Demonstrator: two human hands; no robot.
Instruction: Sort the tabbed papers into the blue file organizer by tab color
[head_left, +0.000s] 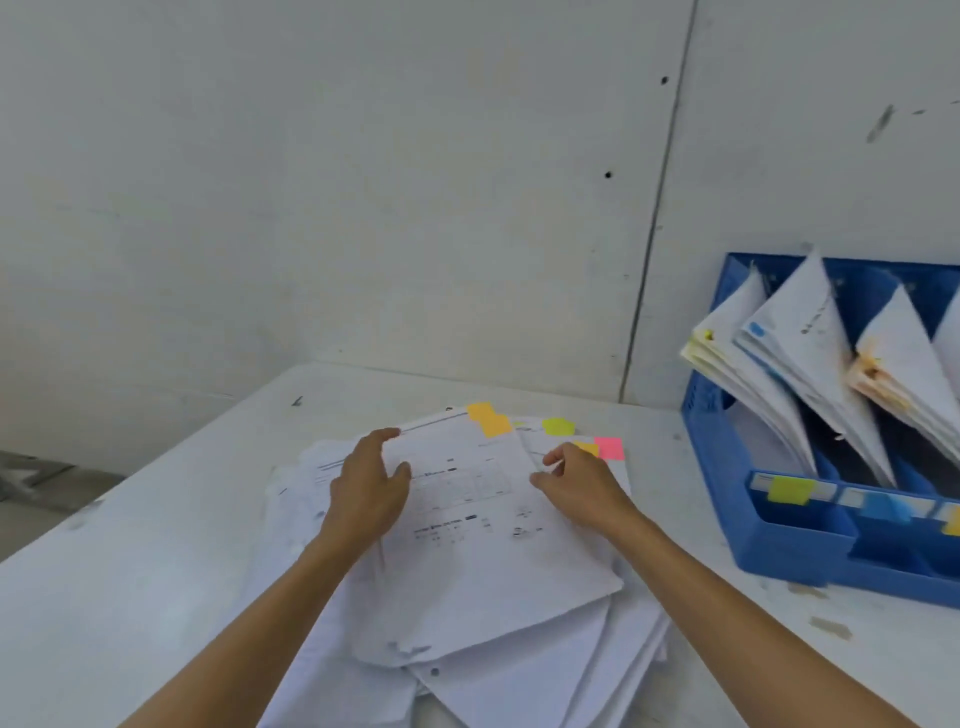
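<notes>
White table, bare wall behind. Blue file organizer sits at the far right, its slots holding fanned papers. Loose pile lies centre, in front of me. Top sheet looks slightly lifted, long axis running away from me, orange tab on the far edge. Left hand grips the sheet's left edge, thumb on top; right hand pinches its right edge. The organizer lies right of both hands. I judge the nearer right hand should carry.
</notes>
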